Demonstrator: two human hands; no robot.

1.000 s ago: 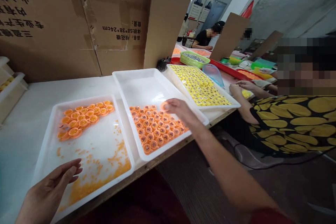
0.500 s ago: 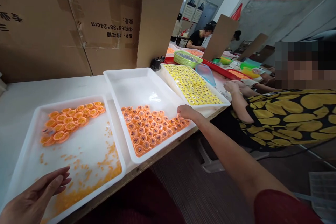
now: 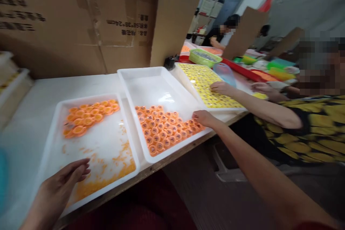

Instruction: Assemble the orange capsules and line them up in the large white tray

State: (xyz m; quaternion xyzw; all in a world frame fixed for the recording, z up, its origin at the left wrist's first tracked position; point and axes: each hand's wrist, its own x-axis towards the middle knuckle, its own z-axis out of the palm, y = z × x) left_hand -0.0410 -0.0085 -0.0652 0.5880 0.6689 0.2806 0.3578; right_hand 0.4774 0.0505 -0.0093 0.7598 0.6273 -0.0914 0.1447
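Observation:
My left hand hovers over the near left part of a white tray, fingers stretched out and slightly bent, nothing visible in them. That tray holds a cluster of small orange cups at its far side and loose orange bits along its near edge. My right hand is closed at the right side of a second white tray, by the end of the rows of orange cups with dark-printed tops. What its fingertips grip is hidden.
A person in a yellow-patterned top sits at right, one hand over a tray of yellow pieces. Cardboard stands behind the trays. A green basket stands further back. White containers are at far left.
The view has swung left, so the trays appear further right. The neighbour's arm has reached over the yellow tray. My hands keep about the same places over their trays.

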